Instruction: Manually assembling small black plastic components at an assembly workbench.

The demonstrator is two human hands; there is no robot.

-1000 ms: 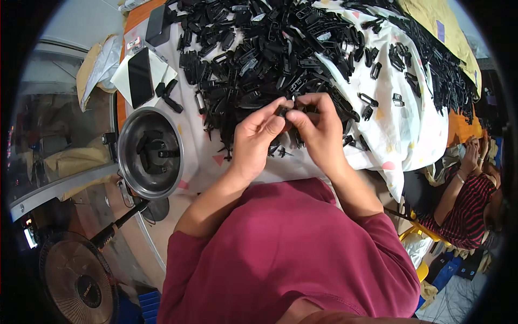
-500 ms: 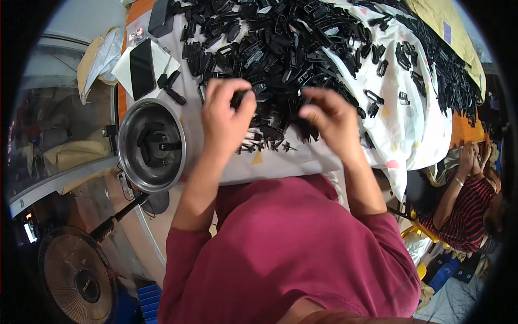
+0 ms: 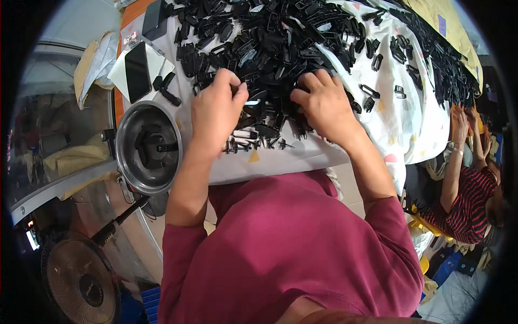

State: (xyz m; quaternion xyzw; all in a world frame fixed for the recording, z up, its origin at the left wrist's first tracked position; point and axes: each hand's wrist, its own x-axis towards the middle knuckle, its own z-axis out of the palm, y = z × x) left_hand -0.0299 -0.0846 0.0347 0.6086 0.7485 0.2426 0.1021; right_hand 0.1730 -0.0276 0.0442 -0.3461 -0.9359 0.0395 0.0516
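A heap of small black plastic parts point(image 3: 270, 59) covers the middle of the table. At its near left edge is my left hand point(image 3: 216, 113), fingers curled and thumb close to the forefinger; whatever lies between them cannot be made out. My right hand point(image 3: 326, 105) is bent over the heap's near right side, its fingers closed down among the parts and their tips partly hidden. Small dark pins point(image 3: 264, 143) and pale-edged pieces lie between my hands, close to the table's front edge.
A steel bowl point(image 3: 178, 140) holding a few black pieces stands at the left. Behind it are a dark phone point(image 3: 137, 73) on white paper and a black box point(image 3: 155, 21). A fan point(image 3: 81, 283) is at lower left. Another person point(image 3: 464, 194) works at right.
My right hand has lowered into the heap and its fingers have closed. My left hand has shifted slightly left. The other person's hands have risen.
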